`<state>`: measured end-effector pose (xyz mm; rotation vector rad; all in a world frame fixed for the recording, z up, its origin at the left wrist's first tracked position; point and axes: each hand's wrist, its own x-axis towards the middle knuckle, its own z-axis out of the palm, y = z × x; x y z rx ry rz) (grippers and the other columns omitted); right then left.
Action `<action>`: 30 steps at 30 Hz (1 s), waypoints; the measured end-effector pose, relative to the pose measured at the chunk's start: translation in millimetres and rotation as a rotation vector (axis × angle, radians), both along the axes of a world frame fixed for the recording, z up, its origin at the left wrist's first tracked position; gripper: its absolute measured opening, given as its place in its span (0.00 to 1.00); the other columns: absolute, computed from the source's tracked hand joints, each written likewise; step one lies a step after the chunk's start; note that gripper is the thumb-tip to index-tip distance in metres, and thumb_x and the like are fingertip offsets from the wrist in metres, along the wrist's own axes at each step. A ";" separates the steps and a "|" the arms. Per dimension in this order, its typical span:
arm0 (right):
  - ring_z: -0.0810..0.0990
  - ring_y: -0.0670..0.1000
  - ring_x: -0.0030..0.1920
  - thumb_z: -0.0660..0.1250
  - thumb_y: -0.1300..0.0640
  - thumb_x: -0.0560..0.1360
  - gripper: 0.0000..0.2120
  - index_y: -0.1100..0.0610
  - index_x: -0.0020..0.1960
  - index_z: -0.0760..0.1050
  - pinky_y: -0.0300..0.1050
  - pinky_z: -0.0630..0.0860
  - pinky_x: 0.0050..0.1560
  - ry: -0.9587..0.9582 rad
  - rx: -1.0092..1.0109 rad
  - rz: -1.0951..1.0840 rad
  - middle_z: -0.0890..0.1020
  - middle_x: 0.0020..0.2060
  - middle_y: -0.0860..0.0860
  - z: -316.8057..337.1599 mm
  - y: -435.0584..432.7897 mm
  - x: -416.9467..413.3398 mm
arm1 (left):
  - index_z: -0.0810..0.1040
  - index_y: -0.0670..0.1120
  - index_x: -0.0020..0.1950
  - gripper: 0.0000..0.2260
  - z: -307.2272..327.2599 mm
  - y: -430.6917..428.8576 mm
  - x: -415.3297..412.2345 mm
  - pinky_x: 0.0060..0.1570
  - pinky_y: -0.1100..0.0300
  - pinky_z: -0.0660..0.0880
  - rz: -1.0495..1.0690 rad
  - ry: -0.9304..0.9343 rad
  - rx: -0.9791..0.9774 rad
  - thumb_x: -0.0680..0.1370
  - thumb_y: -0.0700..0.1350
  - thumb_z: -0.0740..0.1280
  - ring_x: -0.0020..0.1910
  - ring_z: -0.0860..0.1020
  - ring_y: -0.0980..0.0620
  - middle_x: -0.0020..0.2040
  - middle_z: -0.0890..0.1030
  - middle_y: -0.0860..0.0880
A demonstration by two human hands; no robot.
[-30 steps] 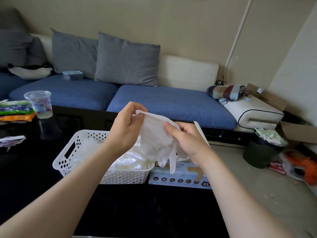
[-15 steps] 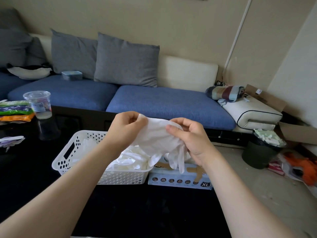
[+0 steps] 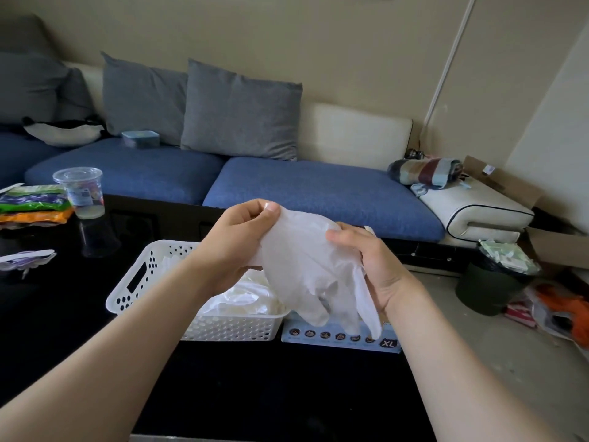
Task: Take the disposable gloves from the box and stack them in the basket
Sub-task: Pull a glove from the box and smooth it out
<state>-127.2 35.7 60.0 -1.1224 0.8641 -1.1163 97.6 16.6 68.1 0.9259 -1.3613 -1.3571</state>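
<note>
head view shows my left hand (image 3: 237, 247) and right hand (image 3: 371, 266) pinching one glove (image 3: 306, 269) above the basket (image 3: 127, 291), which already holds several, box (image 3: 338, 338) beside it, so more stacking likely remains.

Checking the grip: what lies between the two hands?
In the head view, one white disposable glove spans from left hand to right hand, held by both.

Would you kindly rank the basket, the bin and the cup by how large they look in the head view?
1. Basket, largest even though partly hidden.
2. Bin, which stands farther away.
3. Cup, clearly smallest.
</note>
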 end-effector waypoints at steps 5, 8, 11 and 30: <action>0.81 0.64 0.56 0.74 0.59 0.75 0.15 0.58 0.60 0.77 0.68 0.76 0.64 0.075 0.105 0.080 0.82 0.54 0.63 -10.3 -14.5 19.0 | 0.79 0.43 0.53 0.16 -12.1 -11.9 29.2 0.33 0.53 0.72 0.153 -0.224 -0.041 0.87 0.54 0.62 0.39 0.76 0.46 0.42 0.79 0.45; 0.84 0.63 0.54 0.74 0.58 0.74 0.15 0.59 0.59 0.78 0.60 0.79 0.58 0.151 0.139 0.093 0.84 0.54 0.64 -10.3 -20.7 33.9 | 0.79 0.44 0.52 0.15 -19.0 -15.6 44.6 0.28 0.58 0.69 0.201 -0.377 -0.064 0.87 0.53 0.60 0.35 0.73 0.48 0.40 0.77 0.45; 0.84 0.64 0.57 0.74 0.56 0.75 0.21 0.64 0.65 0.77 0.61 0.79 0.62 0.213 0.145 0.113 0.82 0.63 0.68 -9.2 -26.0 47.3 | 0.80 0.46 0.53 0.14 -23.9 -16.8 58.7 0.27 0.58 0.68 0.209 -0.451 -0.065 0.88 0.52 0.59 0.31 0.72 0.50 0.38 0.77 0.46; 0.84 0.47 0.47 0.77 0.58 0.74 0.09 0.48 0.51 0.83 0.42 0.83 0.46 0.909 -0.251 -0.294 0.84 0.46 0.46 -32.2 -59.6 112.0 | 0.69 0.47 0.58 0.07 -64.0 -37.3 127.8 0.32 0.52 0.68 0.591 -1.243 -0.103 0.87 0.50 0.59 0.37 0.74 0.47 0.43 0.74 0.48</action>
